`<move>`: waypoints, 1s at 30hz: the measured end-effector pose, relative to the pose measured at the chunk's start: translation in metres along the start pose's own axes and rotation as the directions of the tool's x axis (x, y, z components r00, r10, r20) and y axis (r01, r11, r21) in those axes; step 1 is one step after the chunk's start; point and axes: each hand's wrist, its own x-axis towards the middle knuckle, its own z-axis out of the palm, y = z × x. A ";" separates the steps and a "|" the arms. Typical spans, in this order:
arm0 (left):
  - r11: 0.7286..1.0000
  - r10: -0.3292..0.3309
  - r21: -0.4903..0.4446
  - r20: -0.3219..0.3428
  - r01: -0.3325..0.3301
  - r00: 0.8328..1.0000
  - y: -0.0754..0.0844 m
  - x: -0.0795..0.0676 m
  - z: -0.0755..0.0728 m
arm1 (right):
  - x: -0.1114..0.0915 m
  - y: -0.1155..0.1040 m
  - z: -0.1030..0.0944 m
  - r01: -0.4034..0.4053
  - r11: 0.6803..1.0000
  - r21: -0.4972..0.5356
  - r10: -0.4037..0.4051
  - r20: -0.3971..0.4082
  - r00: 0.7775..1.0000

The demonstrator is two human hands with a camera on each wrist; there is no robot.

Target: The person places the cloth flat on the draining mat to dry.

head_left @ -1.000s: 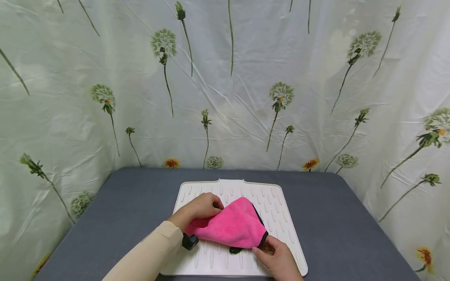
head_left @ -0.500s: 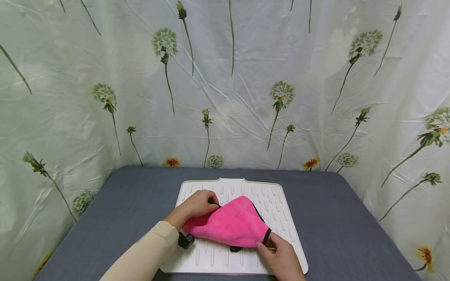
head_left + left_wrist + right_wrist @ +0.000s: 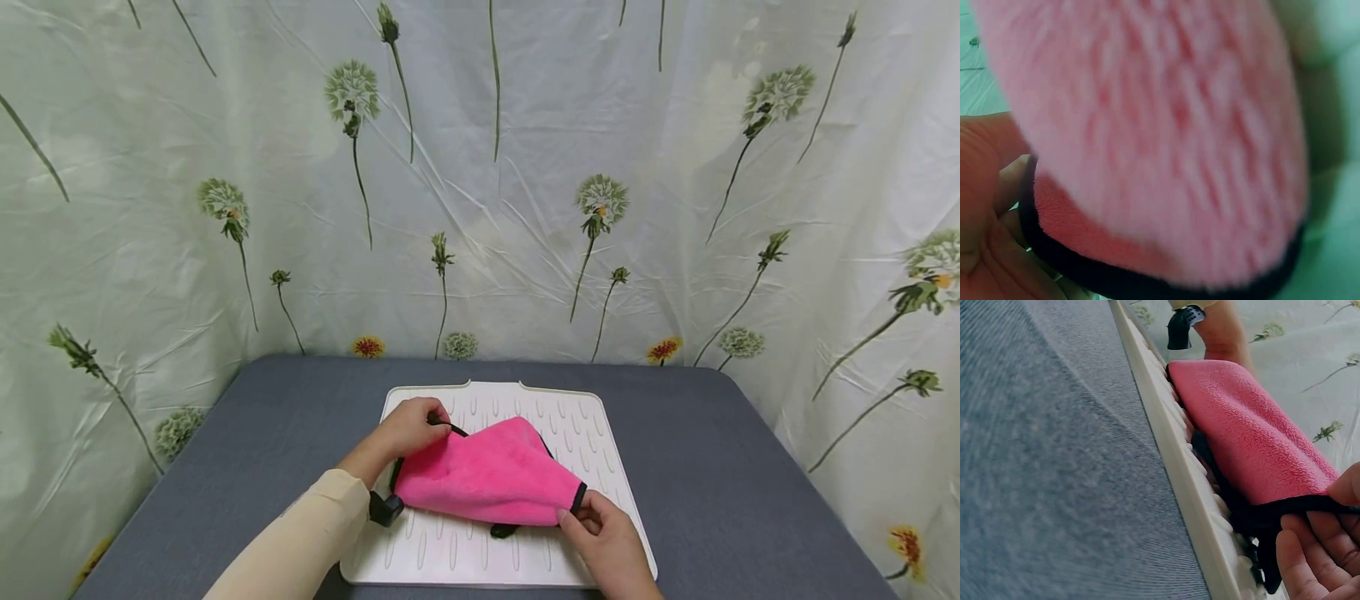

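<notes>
A fluffy pink cloth (image 3: 487, 475) with black edging lies bunched over a white ribbed mat (image 3: 450, 550). My left hand (image 3: 408, 429) pinches its black edge at the upper left. At the right corner, my right hand (image 3: 606, 537) holds the edging between thumb and fingers. The left wrist view is mostly filled by blurred pink pile (image 3: 1160, 125), with the left palm (image 3: 985, 206) at its side. From the right wrist, the cloth (image 3: 1247, 425) looks raised along its length, and the right fingers (image 3: 1322, 556) grip its border. A small black piece (image 3: 504, 530) shows under the front edge; its kind is unclear.
The mat rests on a dark grey tabletop (image 3: 720, 475), which extends to both sides. A pale curtain (image 3: 510, 208) printed with dandelions hangs behind and beside the table. A black wrist camera (image 3: 386, 508) sits at the left wrist, close to the cloth.
My left hand has moved left and slightly up with the cloth's edge, and my right hand slightly right. The cloth is spread wider, and more black edging shows at its left.
</notes>
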 end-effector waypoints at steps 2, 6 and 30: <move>1.000 -0.013 -0.004 -0.023 0.013 1.000 -0.001 0.001 0.000 | 0.000 0.000 -0.002 -0.004 1.000 0.027 0.004 -0.007 1.000; 0.999 -0.043 -0.017 -0.061 0.042 0.997 -0.004 0.001 -0.001 | 0.001 0.000 -0.005 -0.024 0.995 0.099 0.025 -0.010 1.000; 0.978 -0.139 0.120 -0.230 0.170 0.963 -0.021 -0.003 -0.006 | 0.003 -0.004 -0.023 -0.137 0.947 0.291 0.142 0.004 0.990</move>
